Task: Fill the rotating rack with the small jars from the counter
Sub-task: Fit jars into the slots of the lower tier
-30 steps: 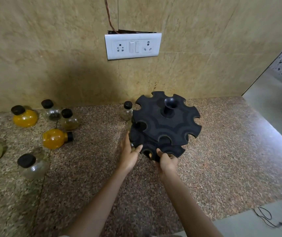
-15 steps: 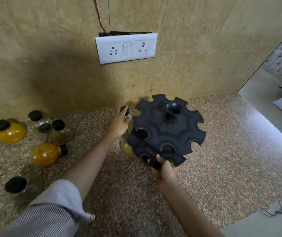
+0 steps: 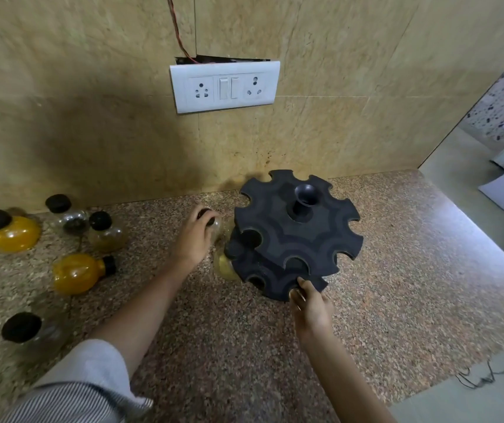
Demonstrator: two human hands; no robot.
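Rack (image 3: 298, 239) stands on the counter (image 3: 403, 270) by the wall, my right hand (image 3: 310, 306) pinching its lower rim, left hand (image 3: 194, 239) curled round a small jar (image 3: 216, 228) just beside it; pick-up step, next lift it into an empty notch.

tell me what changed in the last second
The left hand let go of the rack, reached back to the small jar beside it and now grips its cap. The right hand stays on the rack's lower front edge; the other jars lie unmoved.
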